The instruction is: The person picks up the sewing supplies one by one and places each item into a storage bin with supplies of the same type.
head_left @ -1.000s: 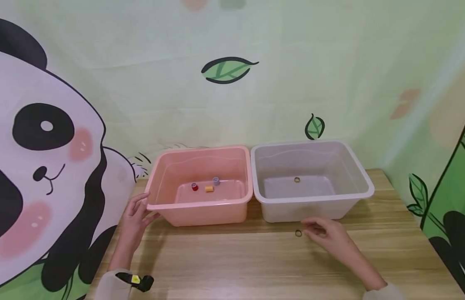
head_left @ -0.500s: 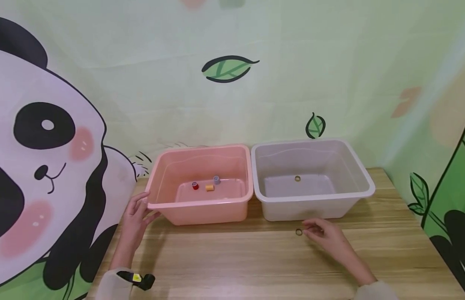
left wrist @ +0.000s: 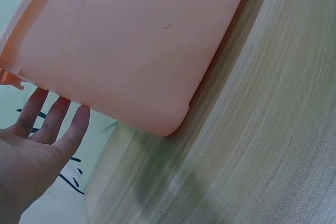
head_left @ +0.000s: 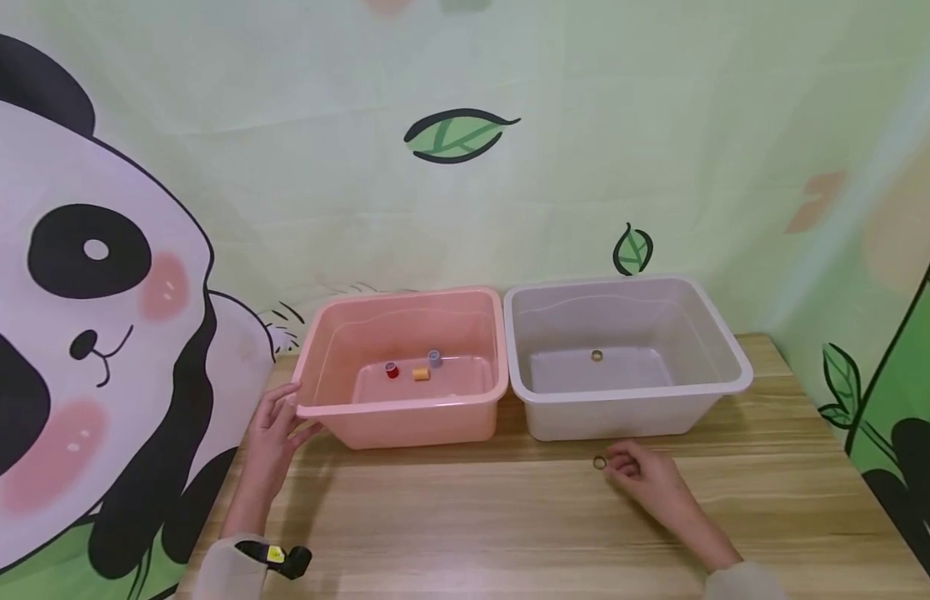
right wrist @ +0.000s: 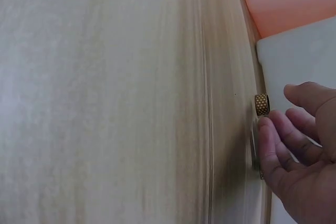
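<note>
A small gold ring with a dotted pattern point(head_left: 600, 462), like a narrow roll of tape, lies on the wooden table before the grey tub point(head_left: 611, 417). Beside it is my right hand point(head_left: 652, 483), fingers loosely bent. In the right wrist view, thumb and fingertips stand apart near the gold ring point(right wrist: 262, 105); I cannot tell whether a fingertip touches it. A glint of something gold shows behind the fingers, mostly hidden. My left hand point(head_left: 268, 433) is at the left front corner of the pink tub point(head_left: 412, 427). Its straight fingertips point(left wrist: 81, 115) touch the tub's outer wall.
In the pink tub lie a red roll point(head_left: 392, 370), a yellow roll point(head_left: 421, 375) and a pale blue-grey roll point(head_left: 434, 358). Another gold ring point(head_left: 597, 356) is inside the grey tub. Both tubs stand side by side against a printed cloth backdrop point(head_left: 465, 217).
My right forearm has swung slightly left, and the right fingers have come a little lower beside the gold ring. The left hand stays at the pink tub.
</note>
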A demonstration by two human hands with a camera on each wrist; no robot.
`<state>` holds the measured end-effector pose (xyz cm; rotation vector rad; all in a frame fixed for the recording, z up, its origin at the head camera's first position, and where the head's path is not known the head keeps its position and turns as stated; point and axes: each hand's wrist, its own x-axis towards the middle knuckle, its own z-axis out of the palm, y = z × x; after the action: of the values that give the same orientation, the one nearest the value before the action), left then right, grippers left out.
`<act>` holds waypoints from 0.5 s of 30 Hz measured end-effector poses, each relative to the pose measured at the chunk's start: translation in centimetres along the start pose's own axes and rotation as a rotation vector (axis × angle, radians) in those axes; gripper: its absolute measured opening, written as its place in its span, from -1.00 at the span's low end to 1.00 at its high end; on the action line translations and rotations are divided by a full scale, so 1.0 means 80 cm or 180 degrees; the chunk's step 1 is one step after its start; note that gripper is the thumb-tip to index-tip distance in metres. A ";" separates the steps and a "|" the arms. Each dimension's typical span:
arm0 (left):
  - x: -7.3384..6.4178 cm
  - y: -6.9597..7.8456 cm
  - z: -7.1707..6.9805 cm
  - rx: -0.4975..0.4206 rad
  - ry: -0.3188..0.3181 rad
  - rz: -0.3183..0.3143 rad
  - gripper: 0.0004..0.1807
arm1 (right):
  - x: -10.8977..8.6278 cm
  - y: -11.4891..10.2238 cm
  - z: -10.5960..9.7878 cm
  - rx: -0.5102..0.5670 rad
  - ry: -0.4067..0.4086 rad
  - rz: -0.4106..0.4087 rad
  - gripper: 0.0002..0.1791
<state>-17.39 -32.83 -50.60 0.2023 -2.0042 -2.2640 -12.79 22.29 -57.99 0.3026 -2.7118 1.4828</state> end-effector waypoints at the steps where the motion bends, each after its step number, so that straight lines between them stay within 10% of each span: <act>1: 0.000 0.000 0.000 0.0000 -0.0001 0.0001 -0.47 | 0.000 0.000 0.000 -0.0016 -0.0021 0.0019 -0.74; 15: -0.001 -0.001 0.000 0.0041 0.0043 0.0033 -0.53 | 0.007 0.002 0.007 -0.0439 0.0023 0.0203 -0.78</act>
<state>-17.32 -32.82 -50.71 0.2072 -2.0090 -2.2380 -13.31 21.82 -58.39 0.2068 -2.8251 1.2989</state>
